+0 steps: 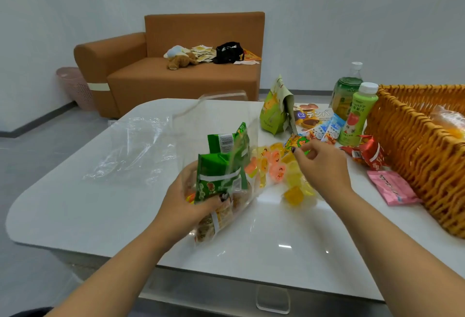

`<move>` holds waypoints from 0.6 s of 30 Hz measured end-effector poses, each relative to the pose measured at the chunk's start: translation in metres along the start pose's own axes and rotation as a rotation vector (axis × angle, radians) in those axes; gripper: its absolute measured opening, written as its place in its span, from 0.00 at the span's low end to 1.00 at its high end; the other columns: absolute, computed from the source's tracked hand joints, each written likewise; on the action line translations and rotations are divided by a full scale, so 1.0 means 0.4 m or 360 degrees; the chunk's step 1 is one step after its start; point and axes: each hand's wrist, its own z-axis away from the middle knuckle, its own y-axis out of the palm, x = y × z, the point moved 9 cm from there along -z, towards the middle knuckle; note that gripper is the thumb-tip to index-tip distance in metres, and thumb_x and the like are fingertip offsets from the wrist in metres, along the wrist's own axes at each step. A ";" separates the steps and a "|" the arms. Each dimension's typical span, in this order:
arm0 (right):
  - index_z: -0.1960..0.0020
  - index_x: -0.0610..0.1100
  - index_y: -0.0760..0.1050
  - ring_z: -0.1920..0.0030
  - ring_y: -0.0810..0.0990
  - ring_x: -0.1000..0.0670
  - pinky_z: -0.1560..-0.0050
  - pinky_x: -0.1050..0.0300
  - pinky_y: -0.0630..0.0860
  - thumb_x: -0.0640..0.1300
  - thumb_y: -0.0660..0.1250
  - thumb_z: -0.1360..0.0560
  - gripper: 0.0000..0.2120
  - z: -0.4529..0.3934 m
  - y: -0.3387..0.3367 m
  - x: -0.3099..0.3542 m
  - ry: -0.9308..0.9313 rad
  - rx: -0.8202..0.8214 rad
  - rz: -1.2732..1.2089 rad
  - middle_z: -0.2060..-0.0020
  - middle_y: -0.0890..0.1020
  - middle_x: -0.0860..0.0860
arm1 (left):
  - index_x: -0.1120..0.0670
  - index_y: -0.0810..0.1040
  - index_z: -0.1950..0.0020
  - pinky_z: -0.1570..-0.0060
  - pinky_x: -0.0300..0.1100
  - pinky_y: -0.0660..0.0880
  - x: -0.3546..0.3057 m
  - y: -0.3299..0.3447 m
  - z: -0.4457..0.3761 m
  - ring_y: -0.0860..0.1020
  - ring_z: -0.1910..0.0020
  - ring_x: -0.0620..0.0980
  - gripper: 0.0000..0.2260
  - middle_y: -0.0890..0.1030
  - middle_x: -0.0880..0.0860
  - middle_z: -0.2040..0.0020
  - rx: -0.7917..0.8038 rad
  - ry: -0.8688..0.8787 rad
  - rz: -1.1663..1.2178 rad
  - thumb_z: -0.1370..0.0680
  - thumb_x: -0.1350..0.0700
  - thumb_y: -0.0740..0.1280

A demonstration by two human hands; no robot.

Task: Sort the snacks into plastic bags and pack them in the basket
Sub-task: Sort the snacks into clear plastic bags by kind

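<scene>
On the table (100,216), right-hand fingers (300,150) pinch an orange snack packet (293,142).

Two bare forearms in shot, no sleeves anywhere along either one. No watch, no bracelet, no rings showing. Left hand (191,201) with dark, near-black polish on the thumbnail, a bit glossy. Right hand (324,165) with the same dark polish on one visible nail. Other nails out of sight. Dark patch, maybe clothing, at the bottom left edge.
</scene>
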 end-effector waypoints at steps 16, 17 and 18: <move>0.32 0.36 0.68 0.39 0.74 0.39 0.50 0.50 0.73 0.61 0.71 0.29 0.37 -0.205 0.160 -0.244 0.0833 0.0367 0.0385 0.37 0.74 0.38 | 0.38 0.71 0.34 0.38 0.58 0.75 -0.033 0.009 -0.063 0.79 0.38 0.47 0.31 0.81 0.45 0.39 0.0309 0.0136 -0.0028 0.33 0.56 0.76; 0.33 0.35 0.69 0.39 0.75 0.38 0.51 0.50 0.72 0.60 0.73 0.30 0.37 -0.209 0.154 -0.252 0.0836 0.0354 0.0351 0.39 0.75 0.38 | 0.41 0.71 0.32 0.38 0.59 0.74 -0.032 0.013 -0.063 0.79 0.38 0.49 0.32 0.81 0.47 0.38 0.0372 0.0123 0.0019 0.33 0.58 0.75; 0.35 0.34 0.69 0.40 0.75 0.38 0.52 0.50 0.72 0.59 0.74 0.31 0.37 -0.214 0.148 -0.260 0.0840 0.0326 0.0325 0.40 0.76 0.38 | 0.43 0.70 0.30 0.38 0.59 0.75 -0.033 0.018 -0.064 0.79 0.37 0.50 0.33 0.81 0.49 0.37 0.0428 0.0109 0.0051 0.33 0.59 0.76</move>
